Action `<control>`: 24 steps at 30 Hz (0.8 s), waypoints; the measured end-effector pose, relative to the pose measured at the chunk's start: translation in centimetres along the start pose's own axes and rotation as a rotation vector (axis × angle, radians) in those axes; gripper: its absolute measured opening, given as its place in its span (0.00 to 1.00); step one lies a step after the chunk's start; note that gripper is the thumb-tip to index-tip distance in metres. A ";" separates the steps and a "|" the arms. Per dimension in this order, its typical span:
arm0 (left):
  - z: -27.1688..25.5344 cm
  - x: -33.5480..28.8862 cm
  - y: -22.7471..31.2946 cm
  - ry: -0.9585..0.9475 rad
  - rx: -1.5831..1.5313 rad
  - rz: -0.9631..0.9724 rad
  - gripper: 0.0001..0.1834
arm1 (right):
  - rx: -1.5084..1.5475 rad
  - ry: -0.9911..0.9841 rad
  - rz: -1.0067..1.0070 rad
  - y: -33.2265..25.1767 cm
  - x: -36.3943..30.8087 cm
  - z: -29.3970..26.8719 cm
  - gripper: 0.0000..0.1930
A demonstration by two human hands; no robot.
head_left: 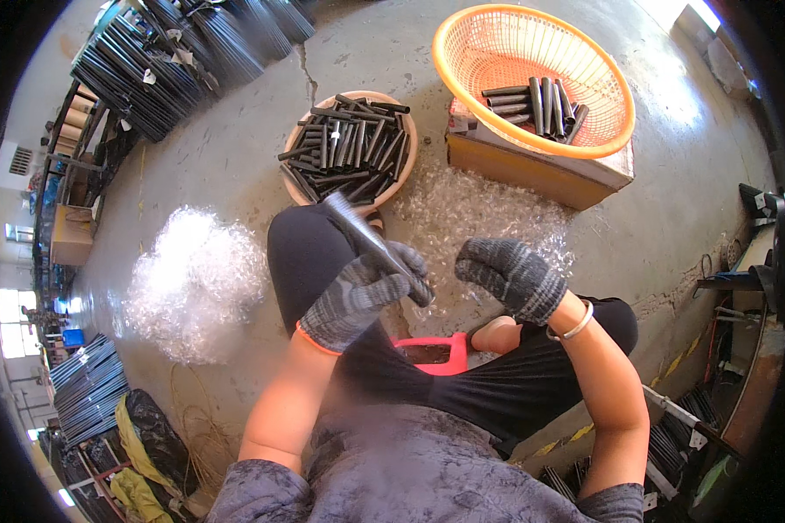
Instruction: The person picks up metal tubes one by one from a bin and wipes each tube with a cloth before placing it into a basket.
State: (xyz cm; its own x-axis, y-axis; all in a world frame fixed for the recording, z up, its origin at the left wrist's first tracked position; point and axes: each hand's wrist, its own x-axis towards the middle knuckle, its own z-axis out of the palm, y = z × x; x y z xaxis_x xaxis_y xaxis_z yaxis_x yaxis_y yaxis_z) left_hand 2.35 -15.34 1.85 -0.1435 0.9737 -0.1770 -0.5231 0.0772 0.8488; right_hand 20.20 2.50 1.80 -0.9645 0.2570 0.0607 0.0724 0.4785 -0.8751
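My left hand (351,301), in a grey knit glove, is closed around a dark, shiny tube (364,234). The tube slants over my left knee, its upper end pointing away to the left. To the right of it, and apart from it, my right hand (513,277) wears the same kind of glove. Its fingers are curled and pressed together; anything inside them is hidden. Beyond my knee a round basin (413,157) is heaped with short black tubes (349,144). Several more black tubes (541,105) lie in an orange plastic basket (438,54) at the far right.
A cardboard box (532,172) supports the basket. Clear plastic scraps (484,209) litter the floor before me, with a larger shiny heap (196,292) at left. A pink stool (455,353) shows between my legs. Bundled dark rods (139,78) stand at the far left.
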 end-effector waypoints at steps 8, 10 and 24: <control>0.8 3.3 -1.6 0.169 0.271 0.374 0.19 | -0.235 0.095 0.063 2.7 -3.0 -3.6 0.10; 1.1 3.2 0.2 0.184 0.014 0.440 0.18 | -0.132 0.241 0.124 6.8 -4.8 -7.2 0.10; 1.5 3.3 1.6 0.230 -0.122 0.266 0.15 | 0.498 0.147 0.363 -0.1 0.6 -4.1 0.39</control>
State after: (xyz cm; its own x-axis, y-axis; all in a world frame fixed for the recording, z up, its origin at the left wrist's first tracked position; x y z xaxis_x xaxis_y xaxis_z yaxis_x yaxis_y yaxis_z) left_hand 2.31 -11.67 3.33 -0.4655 0.8816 -0.0777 -0.5364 -0.2113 0.8171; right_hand 20.65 6.07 3.91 -0.8529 0.4595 -0.2479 0.2276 -0.0999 -0.9686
